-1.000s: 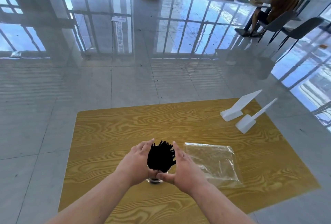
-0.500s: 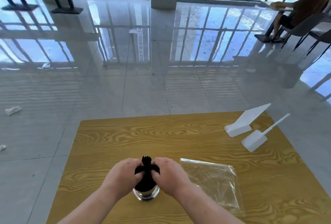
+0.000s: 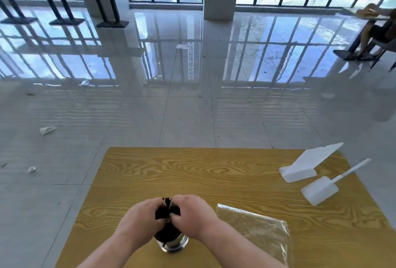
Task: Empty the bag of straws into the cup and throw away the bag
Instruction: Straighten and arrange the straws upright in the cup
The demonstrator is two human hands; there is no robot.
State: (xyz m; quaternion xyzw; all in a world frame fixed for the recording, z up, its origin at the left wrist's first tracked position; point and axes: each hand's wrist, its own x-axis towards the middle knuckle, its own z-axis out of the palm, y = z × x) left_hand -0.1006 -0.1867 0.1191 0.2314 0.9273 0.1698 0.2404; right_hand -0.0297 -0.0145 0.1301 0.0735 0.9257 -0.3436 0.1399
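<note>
A bundle of black straws [image 3: 167, 212] stands in a clear glass cup [image 3: 172, 244] near the front of the wooden table [image 3: 214, 173]. My left hand [image 3: 139, 218] and my right hand [image 3: 191, 217] are both closed around the upper part of the bundle, pressing it together above the cup's mouth. Only the straw tips and a dark patch inside the cup show between my fingers. The clear plastic bag [image 3: 255, 227] lies flat and empty on the table just right of my right arm.
Two white plastic stands [image 3: 308, 164] [image 3: 321, 189] sit at the table's right back corner. Crumpled scraps of paper [image 3: 47, 130] lie on the glossy tiled floor to the left. A person [image 3: 379, 29] sits on a chair far off at the right.
A second ago my hands cupped a fanned-out bundle; they have since closed in and squeezed the straws tight. The head camera has tilted up, showing more floor.
</note>
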